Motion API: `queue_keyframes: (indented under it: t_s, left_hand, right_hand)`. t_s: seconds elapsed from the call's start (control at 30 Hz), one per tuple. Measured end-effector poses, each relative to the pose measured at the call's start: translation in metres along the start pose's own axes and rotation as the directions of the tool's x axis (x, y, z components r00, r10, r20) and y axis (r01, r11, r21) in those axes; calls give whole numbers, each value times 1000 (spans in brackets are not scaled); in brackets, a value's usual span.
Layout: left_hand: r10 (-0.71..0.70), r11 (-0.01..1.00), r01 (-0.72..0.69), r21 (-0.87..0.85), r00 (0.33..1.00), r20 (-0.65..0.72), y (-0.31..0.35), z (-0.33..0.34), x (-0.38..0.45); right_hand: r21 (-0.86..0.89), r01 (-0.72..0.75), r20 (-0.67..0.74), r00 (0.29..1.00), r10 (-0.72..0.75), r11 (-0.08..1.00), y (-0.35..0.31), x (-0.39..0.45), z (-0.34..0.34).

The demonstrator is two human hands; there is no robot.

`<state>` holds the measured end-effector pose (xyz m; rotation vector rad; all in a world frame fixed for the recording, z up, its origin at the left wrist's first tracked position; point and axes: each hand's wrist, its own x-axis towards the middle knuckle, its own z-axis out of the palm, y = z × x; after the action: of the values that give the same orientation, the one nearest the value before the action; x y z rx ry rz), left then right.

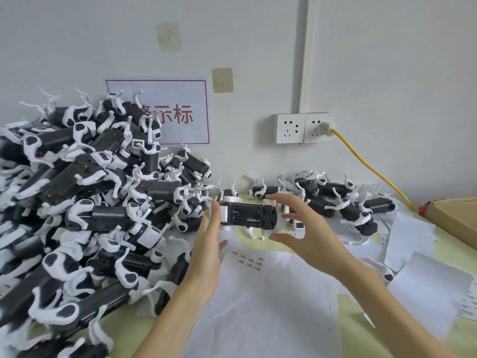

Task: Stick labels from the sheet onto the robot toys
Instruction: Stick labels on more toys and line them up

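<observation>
Nearest the viewer, on the pale green worktop [356, 329], lies a large white label sheet [271, 301] with a few small printed labels [249, 260] left near its far edge. Loose white backing papers [426, 288] overlap to its right, up to a cardboard box [456, 218] at the right edge; what the box holds cannot be seen. Just beyond the sheet, both hands lift one robot toy [249, 215] above the worktop. Its black body runs left to right, long axis roughly level, white legs hanging toward the papers. The left hand [206, 251] presses straight, loosely spread fingers against the toy's left end. The right hand [307, 228] curves round the right end, fingers above and thumb below, touching it. To the left, a tall pile of robot toys [77, 202] crowds the worktop to its near edge. Farther back, a smaller group of toys [335, 200] lies along the wall [387, 73], below a double socket [303, 127] with a yellow cable [371, 166].
</observation>
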<state>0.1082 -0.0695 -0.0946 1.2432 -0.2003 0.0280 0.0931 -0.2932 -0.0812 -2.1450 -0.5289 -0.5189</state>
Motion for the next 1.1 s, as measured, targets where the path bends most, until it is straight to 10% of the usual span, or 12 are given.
queue_keyframes:
  t_s: [0.2,0.33,0.43,0.53,0.67,0.9,1.1]
  left_hand:
    - [105,994,-104,17,993,-57,3,3,-3]
    - [178,983,-175,58,983,-44,3,5,-6]
    - [245,961,-241,137,969,-16,2,7,-7]
    - [286,925,-299,236,954,89,0,7,-8]
    - [254,943,-290,165,944,209,-6,4,-6]
    - [222,971,-236,25,942,253,-6,4,-5]
    - [374,804,-458,379,886,275,1,7,-11]
  right_hand:
    - [-143,119,-46,991,-127,983,0,-1,5]
    - [133,-20,-61,998,28,991,-1,-3,9]
    - [749,-229,148,973,179,622,-8,0,17]
    - [916,-335,283,930,234,223,-15,2,20]
    - [866,-220,125,965,232,450,-13,0,23]
    - [884,-182,116,978,174,430,-14,-1,15]
    - [863,-299,119,904,410,407,-16,4,11]
